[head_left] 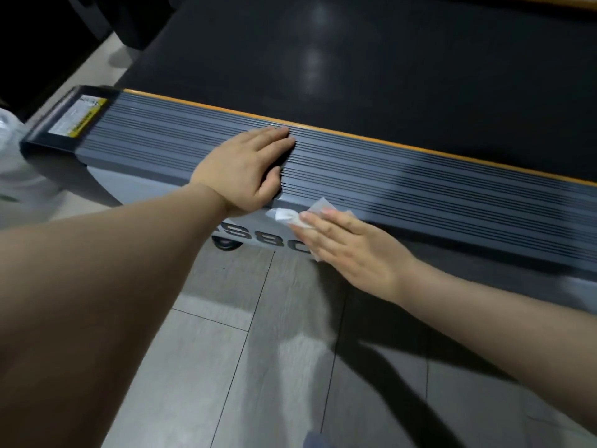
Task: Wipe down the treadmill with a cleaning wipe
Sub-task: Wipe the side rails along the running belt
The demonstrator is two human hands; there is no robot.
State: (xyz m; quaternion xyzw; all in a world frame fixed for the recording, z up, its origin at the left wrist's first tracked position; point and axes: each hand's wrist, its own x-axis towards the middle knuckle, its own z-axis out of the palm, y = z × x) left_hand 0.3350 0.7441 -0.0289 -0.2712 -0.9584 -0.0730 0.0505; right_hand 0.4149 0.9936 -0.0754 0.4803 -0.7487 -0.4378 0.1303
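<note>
My right hand (352, 247) presses the cleaning wipe (302, 218) flat-fingered against the treadmill's (420, 189) side rail edge, at five o'clock from my left hand (245, 173), which rests open on the ribbed rail. Wiping looks midway; the belt at twelve o'clock likely remains.

Grey tiled floor (226, 367), white plastic bag (13, 163) at left edge, dark equipment base (135, 24) beyond

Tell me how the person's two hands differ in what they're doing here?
The left hand rests bare on the ribbed side rail; the right hand presses a white wipe under straight fingers. The left hand lies on top of the rail; the right hand is at its outer edge. Both lie flat.
</note>
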